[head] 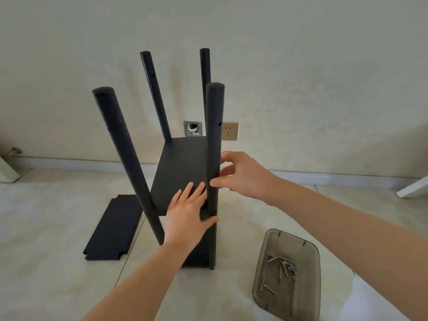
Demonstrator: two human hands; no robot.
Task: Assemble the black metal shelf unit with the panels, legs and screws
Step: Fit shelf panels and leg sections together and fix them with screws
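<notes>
The black shelf unit stands upright on the floor with several round legs rising from it. A black panel (179, 172) sits part way up between the legs. My left hand (187, 216) lies flat on this panel's near right corner, thumb hooked under the edge beside the near right leg (214, 135). My right hand (240, 174) pinches at that leg from the right, at panel height; I cannot tell whether a screw is between the fingers. A loose black panel (113, 228) lies flat on the floor to the left.
A smoky clear plastic tray (268, 293) with several screws (281, 265) lies on the floor at the lower right. The wall close behind has a socket (229, 130) and an open wall box (192, 129). White furniture edges (414, 188) show at both sides.
</notes>
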